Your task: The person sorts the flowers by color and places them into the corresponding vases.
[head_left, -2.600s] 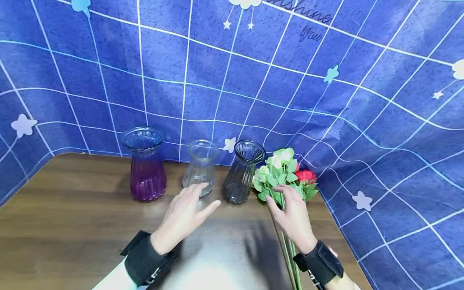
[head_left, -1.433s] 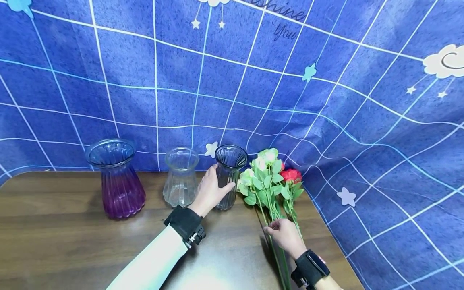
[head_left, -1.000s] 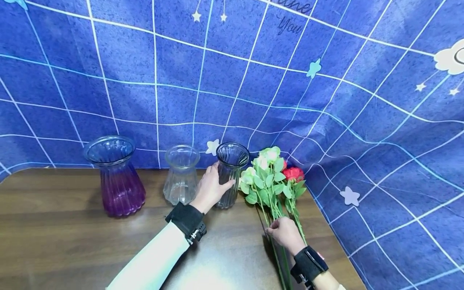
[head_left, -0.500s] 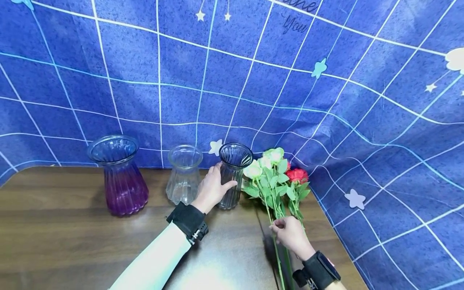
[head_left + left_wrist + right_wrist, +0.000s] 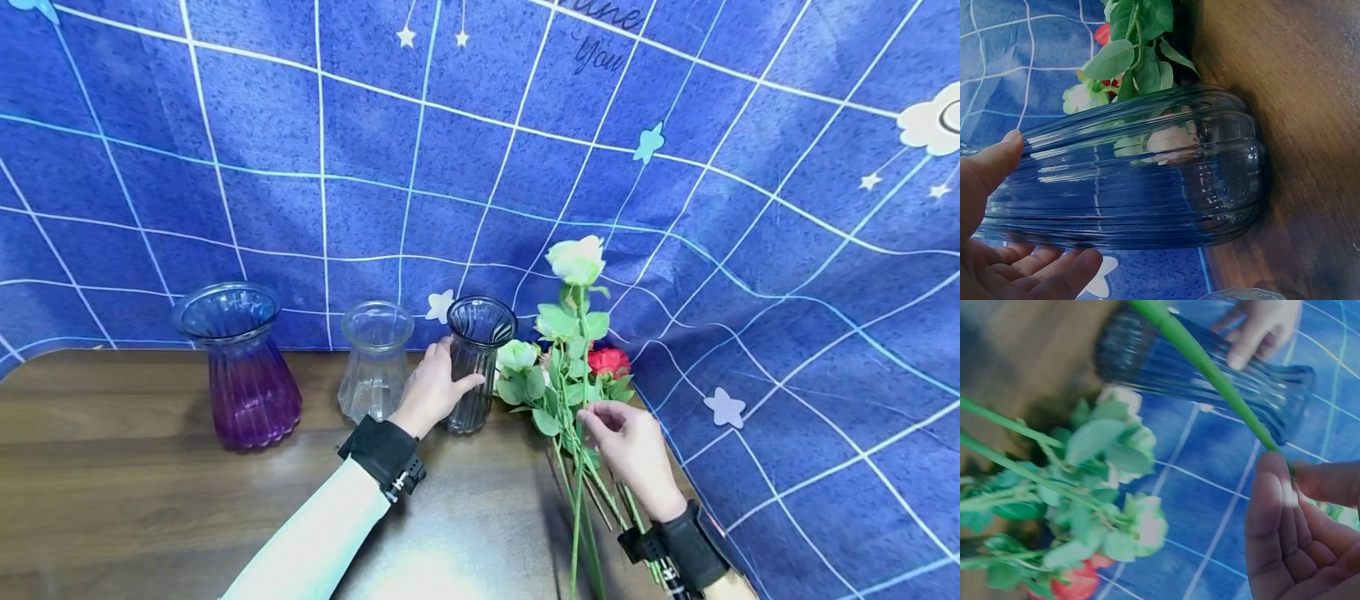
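Observation:
My left hand (image 5: 435,390) holds the ribbed smoky-grey glass vase (image 5: 474,398), which stands upright on the table. In the left wrist view the thumb lies along one side of this vase (image 5: 1147,175), the fingers along the other. My right hand (image 5: 633,450) pinches the green stem (image 5: 1210,372) of a white rose (image 5: 577,262) between thumb and fingertips. The rose is raised, its bloom above the vase's rim and to the right of it. Below lie more white roses (image 5: 517,356) and a red flower (image 5: 609,362), their leafy stems running toward the near edge.
A clear glass vase (image 5: 375,383) stands left of the grey one, close to my left hand. Farther left is a larger blue-to-purple vase (image 5: 251,392). A blue grid-patterned cloth (image 5: 360,133) hangs behind the wooden table (image 5: 135,483) and along its right side.
My left hand reached the grey vase and has stayed on it. My right hand took a white rose's stem from the bunch and raised it, lifting the bloom above the others.

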`<state>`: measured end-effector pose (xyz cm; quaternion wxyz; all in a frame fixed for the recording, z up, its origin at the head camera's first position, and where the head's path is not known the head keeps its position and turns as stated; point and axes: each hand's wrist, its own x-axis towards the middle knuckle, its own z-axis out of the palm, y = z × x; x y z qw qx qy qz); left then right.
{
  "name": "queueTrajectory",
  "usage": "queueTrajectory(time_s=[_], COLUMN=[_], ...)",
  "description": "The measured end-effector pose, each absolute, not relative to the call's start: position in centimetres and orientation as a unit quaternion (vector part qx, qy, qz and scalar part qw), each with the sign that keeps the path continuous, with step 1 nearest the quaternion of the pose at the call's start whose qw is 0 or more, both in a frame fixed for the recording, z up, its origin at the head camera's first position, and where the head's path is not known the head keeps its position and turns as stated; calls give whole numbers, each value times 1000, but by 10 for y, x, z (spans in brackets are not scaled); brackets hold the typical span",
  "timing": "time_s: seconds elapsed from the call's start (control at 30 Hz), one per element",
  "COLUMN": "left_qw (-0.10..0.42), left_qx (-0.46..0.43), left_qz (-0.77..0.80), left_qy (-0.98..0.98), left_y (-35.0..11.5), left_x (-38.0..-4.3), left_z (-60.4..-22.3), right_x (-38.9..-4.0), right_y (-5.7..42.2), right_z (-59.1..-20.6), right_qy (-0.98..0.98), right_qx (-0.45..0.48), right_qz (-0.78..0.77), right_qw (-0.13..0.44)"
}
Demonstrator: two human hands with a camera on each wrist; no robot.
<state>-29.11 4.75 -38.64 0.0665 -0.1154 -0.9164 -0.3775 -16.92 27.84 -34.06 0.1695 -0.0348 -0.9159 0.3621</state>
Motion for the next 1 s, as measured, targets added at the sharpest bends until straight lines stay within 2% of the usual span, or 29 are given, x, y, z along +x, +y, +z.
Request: queueTrajectory(time_s=[1.0], left_qw=[49], left_qx=[-112], left_qz=[-350], left_qy=[-929], left_y=[49], left_x=[-289], left_z=[-381], right_x=[-234], right_y=[253], right_z=[-216], right_qy=[-811], right_qx=[65], right_qz=[407], right_qw=[415])
